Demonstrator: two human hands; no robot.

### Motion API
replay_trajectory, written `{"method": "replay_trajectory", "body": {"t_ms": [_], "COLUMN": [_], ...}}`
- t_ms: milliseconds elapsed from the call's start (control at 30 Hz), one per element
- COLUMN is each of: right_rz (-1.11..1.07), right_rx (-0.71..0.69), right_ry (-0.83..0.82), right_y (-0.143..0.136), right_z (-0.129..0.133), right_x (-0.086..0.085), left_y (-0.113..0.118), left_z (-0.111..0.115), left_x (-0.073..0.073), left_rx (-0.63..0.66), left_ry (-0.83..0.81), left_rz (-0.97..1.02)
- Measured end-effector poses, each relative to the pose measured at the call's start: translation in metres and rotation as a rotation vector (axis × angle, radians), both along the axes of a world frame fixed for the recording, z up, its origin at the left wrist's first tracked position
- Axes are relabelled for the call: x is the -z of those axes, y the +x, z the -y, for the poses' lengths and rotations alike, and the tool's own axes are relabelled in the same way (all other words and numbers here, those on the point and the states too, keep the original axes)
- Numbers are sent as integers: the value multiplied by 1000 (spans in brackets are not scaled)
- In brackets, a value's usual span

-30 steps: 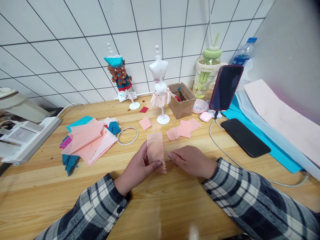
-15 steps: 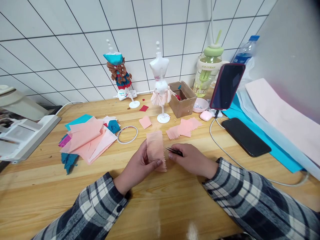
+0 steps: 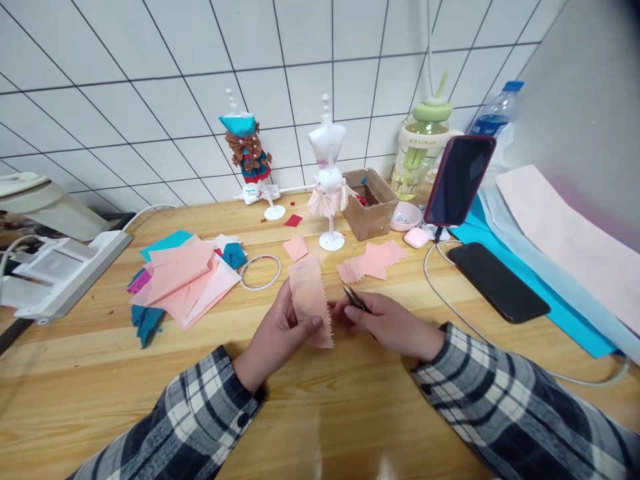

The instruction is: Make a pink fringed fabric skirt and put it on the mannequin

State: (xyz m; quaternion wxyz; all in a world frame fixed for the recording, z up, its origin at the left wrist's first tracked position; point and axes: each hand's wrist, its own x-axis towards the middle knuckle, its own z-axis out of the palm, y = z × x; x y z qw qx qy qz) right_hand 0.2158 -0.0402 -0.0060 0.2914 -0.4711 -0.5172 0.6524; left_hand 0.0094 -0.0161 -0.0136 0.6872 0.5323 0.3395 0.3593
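Note:
A peach strip of thin paper or cloth, its right edge cut into small teeth, stands tilted in my left hand; the thumb presses its face and the fingers are behind it. My right hand is closed round dark pointed tweezers, their tips angled up and left. Its fingertips are beside the toothed edge; whether they touch it I cannot tell. Toothed peach pieces lie just beyond, with a smaller peach piece to their left. Behind stands a white mini dress form with a peach ruffle at its hips.
A second dress form wears blue, brown and red. Nearby are a cardboard box, a pink dish, a drink bottle, a propped phone and a flat phone. Coloured sheets and a white ring lie left.
My right hand has turned the tweezers more upright, and its fingers have come nearer the strip's toothed edge. My left hand still holds the strip. The view has shifted slightly.

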Motion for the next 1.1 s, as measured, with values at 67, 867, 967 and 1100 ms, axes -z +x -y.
{"method": "replay_trajectory", "body": {"t_ms": [67,867,967,1100], "right_rz": [46,248,203,175], "right_rx": [110,31,214,445], "right_ry": [171,424,417,461], "right_y": [2,3,3,21], "right_z": [-3,3,2,-15], "right_x": [0,-7,-3,2], "left_y": [-1,-11,-9,-4], "left_z": [0,14,14,11], "left_x": [1,-1,0,2], "left_rx": [20,455,377,220], "left_ry": [22,177,244,176], "left_rz": [-9,-215,-249,-246]}}
